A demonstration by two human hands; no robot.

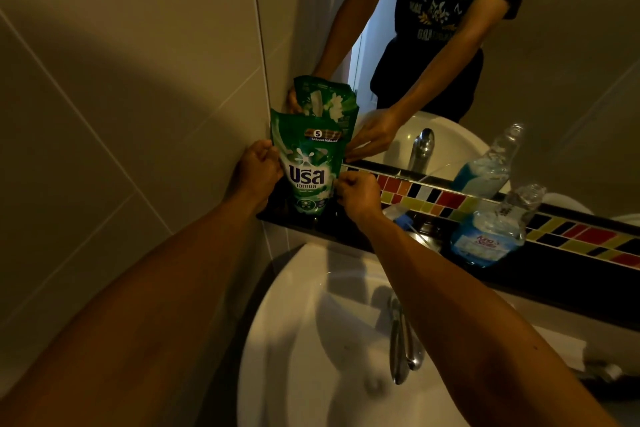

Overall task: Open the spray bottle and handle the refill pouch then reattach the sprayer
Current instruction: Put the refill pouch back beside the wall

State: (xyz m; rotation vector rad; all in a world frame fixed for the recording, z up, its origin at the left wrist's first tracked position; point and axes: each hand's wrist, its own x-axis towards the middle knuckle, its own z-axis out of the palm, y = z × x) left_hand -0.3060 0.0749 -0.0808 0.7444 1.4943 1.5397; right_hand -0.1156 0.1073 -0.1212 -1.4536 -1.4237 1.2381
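Observation:
A green refill pouch (pixel 310 163) with white lettering stands upright on the dark ledge (pixel 349 229) in the corner by the mirror. My left hand (pixel 258 165) grips its left edge. My right hand (pixel 356 194) is curled against its lower right edge. To the right on the ledge stands a clear bottle (pixel 495 229) with blue liquid, its neck open and no sprayer on it. A blue and white sprayer head (pixel 401 217) lies on the ledge just behind my right wrist, partly hidden.
A white basin (pixel 311 340) with a chrome tap (pixel 401 347) sits below the ledge. A strip of coloured mosaic tiles (pixel 450 199) runs under the mirror (pixel 485 45), which reflects me, the pouch and the bottle. Tiled wall closes the left side.

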